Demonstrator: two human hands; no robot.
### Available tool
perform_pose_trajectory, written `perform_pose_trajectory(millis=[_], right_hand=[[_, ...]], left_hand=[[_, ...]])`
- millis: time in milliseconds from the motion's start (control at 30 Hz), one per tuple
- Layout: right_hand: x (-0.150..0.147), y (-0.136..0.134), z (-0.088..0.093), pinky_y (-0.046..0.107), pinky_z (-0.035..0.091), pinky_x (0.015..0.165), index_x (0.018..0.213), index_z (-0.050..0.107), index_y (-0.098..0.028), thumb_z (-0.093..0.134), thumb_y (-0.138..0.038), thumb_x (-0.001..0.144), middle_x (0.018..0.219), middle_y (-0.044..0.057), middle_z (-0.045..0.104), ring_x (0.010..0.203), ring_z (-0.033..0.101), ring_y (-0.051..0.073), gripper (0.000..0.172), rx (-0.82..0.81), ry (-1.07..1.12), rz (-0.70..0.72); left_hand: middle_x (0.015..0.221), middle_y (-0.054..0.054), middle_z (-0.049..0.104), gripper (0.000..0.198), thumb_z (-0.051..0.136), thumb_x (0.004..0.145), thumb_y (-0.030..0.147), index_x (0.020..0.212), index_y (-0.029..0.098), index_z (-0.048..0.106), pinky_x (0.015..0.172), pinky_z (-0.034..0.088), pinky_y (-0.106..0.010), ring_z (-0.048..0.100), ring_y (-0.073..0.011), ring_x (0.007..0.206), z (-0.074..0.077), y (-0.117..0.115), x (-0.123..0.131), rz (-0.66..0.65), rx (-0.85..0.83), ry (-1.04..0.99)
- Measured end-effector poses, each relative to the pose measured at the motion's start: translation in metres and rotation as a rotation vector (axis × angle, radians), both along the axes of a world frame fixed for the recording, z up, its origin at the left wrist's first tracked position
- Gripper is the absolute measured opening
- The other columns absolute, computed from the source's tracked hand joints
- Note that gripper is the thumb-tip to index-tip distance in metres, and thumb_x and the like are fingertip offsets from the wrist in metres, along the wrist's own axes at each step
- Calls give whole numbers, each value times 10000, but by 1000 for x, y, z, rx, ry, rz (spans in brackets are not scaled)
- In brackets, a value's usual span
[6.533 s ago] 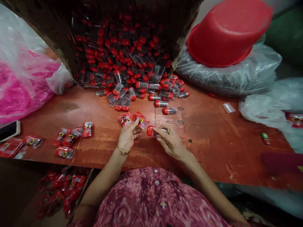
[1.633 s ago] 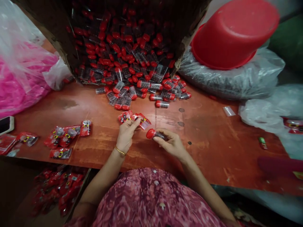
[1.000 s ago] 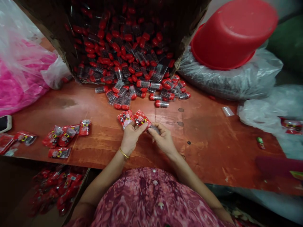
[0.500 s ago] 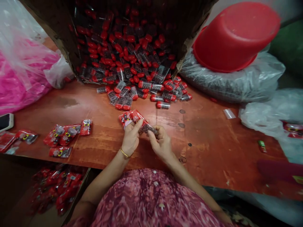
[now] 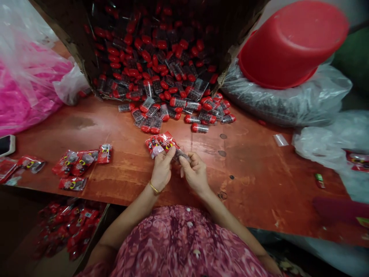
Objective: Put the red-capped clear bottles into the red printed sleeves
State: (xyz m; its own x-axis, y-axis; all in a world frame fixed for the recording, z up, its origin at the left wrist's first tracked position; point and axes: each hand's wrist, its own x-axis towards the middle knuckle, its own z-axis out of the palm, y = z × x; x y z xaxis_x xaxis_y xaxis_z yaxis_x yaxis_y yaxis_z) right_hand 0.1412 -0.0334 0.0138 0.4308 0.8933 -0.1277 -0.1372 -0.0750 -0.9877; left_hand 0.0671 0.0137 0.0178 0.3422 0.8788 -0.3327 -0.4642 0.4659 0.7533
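Nearest, a person in a patterned pink dress (image 5: 184, 242) is sitting at a scuffed reddish-brown table (image 5: 248, 192), with both forearms reaching forward. A gold bangle (image 5: 153, 187) is circling the left wrist. The left hand (image 5: 162, 169) is closed in a pinch on a red printed packet (image 5: 161, 143), while the right hand (image 5: 195, 173) is gripping a clear tube (image 5: 182, 155) of dark beads. The tube is lying between the hands, with its far end meeting the packet. Below the table's near edge on the left, a low cardboard box (image 5: 98, 227) is holding a pile of red packets. On the table to the left, more filled packets (image 5: 77, 161) are lying in a loose group, with a phone (image 5: 6, 145) at the edge beyond them. Farther ahead, loose tubes (image 5: 198, 127) are spilling from a tipped cardboard carton (image 5: 66, 42) packed with more. To the far right, a red plastic basin (image 5: 294, 46) is leaning upside down on a bulging clear bag (image 5: 282, 104), and a pink-filled bag (image 5: 25, 100) is sitting far left.
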Motion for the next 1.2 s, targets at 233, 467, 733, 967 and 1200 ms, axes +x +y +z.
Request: perform_pose_trajectory(millis=[233,467,733,967,1200], right_hand=[[3,2,-4,203,407,370,830,500,-208,651,-494,677,560,-68,571,357,482,70,358,10,80,45],[5,9,-9,227,443,438,711,503,-206,642,-498,692,530,-55,570,402,515,90,324,10,56,115],[47,48,-19,301,418,648,785,576,-189,479,-443,837,736,49,624,676,535,168,277,7,-851,79],[105,57,-45,400,351,798,1101,564,-137,426,-357,869,1168,153,586,951,493,289,348,-185,-1462,-2],[85,20,-57,392,337,845,1143,532,-142,447,-406,854,1171,142,579,1014,473,279,400,-101,-1470,28]], left_hand=[[538,34,542,361,727,594,453,689,132,593,328,310,-194,413,-60,393,4,1,-4,-147,-83,16],[603,6,618,326,756,584,408,689,139,606,412,355,-182,498,-76,487,6,4,-11,-132,-68,-29],[817,-53,711,309,651,703,474,775,174,654,744,502,-263,658,-154,807,-4,24,-62,180,-102,-14],[1012,-32,688,503,431,725,689,831,254,658,875,472,-279,605,-156,1022,-12,52,-115,719,106,95],[1215,-90,603,247,727,629,346,857,251,721,1045,242,-538,385,-351,1270,-17,55,-62,18,730,1095]])
